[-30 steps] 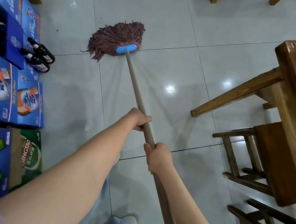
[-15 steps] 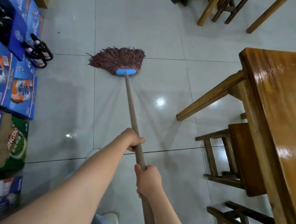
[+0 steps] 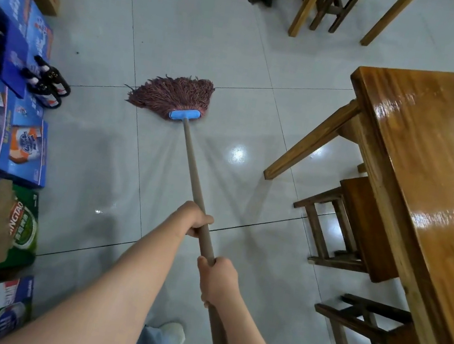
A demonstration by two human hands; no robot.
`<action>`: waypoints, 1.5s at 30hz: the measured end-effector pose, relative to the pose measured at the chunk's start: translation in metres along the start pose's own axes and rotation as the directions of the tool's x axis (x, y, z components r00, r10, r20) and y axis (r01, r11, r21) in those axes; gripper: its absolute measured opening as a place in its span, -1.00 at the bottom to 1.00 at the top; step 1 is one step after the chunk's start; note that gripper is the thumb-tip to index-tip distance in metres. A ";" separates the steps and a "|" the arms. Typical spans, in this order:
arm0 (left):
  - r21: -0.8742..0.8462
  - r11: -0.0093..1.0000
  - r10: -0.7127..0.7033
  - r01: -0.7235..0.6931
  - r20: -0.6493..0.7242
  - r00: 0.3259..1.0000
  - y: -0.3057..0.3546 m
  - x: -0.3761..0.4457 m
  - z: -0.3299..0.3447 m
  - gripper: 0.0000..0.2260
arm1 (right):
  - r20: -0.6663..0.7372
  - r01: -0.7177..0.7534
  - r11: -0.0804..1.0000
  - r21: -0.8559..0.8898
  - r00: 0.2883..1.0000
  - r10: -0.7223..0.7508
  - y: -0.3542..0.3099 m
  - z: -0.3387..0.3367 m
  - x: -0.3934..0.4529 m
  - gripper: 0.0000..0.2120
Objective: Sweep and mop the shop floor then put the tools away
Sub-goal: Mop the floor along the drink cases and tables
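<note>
Mopping under way: both hands, left (image 3: 194, 217) and right (image 3: 218, 277), grip the mop handle (image 3: 192, 178); mop head (image 3: 175, 97) lies on wet-looking floor (image 3: 200, 33) far centre. Stowing tools evidently remains.

Mop (image 3: 178, 98): reddish strands fanned on the tile floor (image 3: 200, 33), blue clamp at the handle end.
Left hand (image 3: 193, 220): grips the handle (upper hold).
Right hand (image 3: 219, 280): grips it just below.
Beer cartons (image 3: 2, 136): 9 o'clock.
Wooden table (image 3: 435, 163): 3 o'clock.
</note>
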State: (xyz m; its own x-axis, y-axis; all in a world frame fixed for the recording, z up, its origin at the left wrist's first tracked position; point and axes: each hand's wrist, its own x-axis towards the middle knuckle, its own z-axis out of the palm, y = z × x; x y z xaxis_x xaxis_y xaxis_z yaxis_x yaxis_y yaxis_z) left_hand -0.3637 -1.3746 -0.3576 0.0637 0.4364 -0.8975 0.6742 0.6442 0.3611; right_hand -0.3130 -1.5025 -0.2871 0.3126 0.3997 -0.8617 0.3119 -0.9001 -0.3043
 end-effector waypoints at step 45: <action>0.038 0.997 0.070 -0.073 0.062 0.996 0.114 0.050 -0.020 -0.80 | -0.024 -0.014 0.995 0.098 1.000 0.017 -0.081 -0.069 0.065 -0.74</action>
State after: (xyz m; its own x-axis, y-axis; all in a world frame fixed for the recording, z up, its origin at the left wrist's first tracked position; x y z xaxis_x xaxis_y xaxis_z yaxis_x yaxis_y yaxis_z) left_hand -0.2983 -1.2668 -0.3563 0.1565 0.4410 -0.8838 0.6954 0.5862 0.4156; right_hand -0.2563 -1.3914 -0.2907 0.3393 0.3886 -0.8567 0.2179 -0.9184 -0.3302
